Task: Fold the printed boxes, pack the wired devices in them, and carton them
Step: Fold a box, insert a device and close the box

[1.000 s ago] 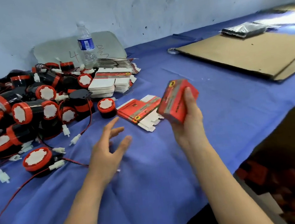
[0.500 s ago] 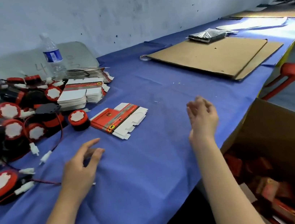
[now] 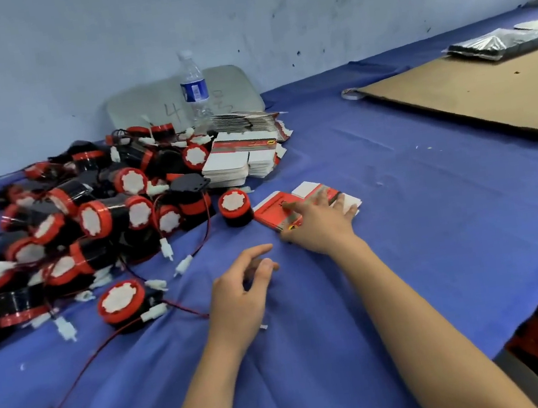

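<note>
The right hand lies on the flattened red-and-white printed cardboard box, which rests on the blue cloth-covered surface just right of the middle. Its fingers are stretched out and spread, pressing flat on the box's top. They are not curled round it, and the forefinger reaches across the red panel. The white flaps of the box show past the fingertips on the far side.

The left hand is nearer the person, close to the right wrist. Its fingers are loosely bent and hold nothing.

Just left of the flat box, almost touching it, a single round black device with a red rim and white face stands on end. Further left is a large heap of the same black-and-red wired devices, their thin red and black leads and white plugs trailing over the cloth. Another such device lies apart from the heap, near the left hand.

Behind the heap, a stack of flat unfolded printed boxes sits beside a clear plastic water bottle with a blue label. A grey rounded tray leans on the wall behind the bottle.

Far right lies a flat brown cardboard sheet, with a silvery plastic bag at its far edge.
</note>
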Action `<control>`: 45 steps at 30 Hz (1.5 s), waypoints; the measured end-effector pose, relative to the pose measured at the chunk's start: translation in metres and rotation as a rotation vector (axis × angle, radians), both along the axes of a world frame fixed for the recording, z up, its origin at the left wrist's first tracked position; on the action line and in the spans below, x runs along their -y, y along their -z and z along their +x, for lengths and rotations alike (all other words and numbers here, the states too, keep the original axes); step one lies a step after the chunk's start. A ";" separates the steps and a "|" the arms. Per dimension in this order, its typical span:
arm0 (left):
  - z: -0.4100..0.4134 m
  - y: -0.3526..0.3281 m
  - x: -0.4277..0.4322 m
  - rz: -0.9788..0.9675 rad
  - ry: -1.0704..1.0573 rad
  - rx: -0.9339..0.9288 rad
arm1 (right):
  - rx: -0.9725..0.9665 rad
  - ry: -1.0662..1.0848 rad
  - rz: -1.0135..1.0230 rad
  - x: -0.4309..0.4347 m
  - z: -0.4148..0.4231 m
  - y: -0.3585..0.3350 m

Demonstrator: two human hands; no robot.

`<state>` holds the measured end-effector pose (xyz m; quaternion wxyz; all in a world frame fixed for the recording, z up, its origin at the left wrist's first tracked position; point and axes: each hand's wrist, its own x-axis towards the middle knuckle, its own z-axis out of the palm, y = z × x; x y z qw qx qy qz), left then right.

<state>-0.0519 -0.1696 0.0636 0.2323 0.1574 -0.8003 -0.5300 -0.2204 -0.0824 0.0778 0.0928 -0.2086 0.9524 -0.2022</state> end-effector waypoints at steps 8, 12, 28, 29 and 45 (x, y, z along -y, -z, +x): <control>-0.001 -0.001 0.000 0.009 -0.007 0.012 | -0.044 -0.007 0.102 0.002 0.009 -0.010; -0.002 -0.004 -0.002 0.012 -0.024 0.002 | -0.138 0.010 0.075 0.002 0.021 -0.012; -0.003 -0.010 0.005 0.240 -0.248 -0.310 | 0.053 -0.139 -1.365 -0.008 0.040 -0.032; -0.004 -0.010 0.005 0.262 -0.238 -0.325 | 0.158 -0.239 -1.320 -0.004 0.044 -0.030; -0.007 0.000 0.012 0.046 -0.369 -0.385 | 0.266 -0.406 -1.102 0.013 0.062 -0.009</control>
